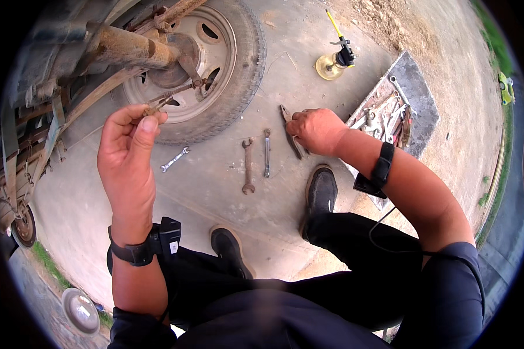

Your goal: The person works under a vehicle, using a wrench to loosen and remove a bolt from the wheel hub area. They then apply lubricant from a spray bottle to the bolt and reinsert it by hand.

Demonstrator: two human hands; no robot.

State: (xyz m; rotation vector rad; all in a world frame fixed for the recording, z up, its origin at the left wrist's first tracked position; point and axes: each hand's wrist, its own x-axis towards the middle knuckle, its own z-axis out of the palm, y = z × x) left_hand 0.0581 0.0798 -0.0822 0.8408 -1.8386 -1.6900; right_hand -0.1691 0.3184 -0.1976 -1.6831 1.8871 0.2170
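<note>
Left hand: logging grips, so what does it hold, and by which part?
The left hand pinches the near end of a thin rusty metal rod between thumb and fingertips.

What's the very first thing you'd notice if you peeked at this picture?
Probably the big dusty wheel at the top, with a rusty axle running into it. Just in front, the left hand pinches a small metal part, while the right hand reaches down to a dark tool on the concrete. Wrenches lie between them.
</note>
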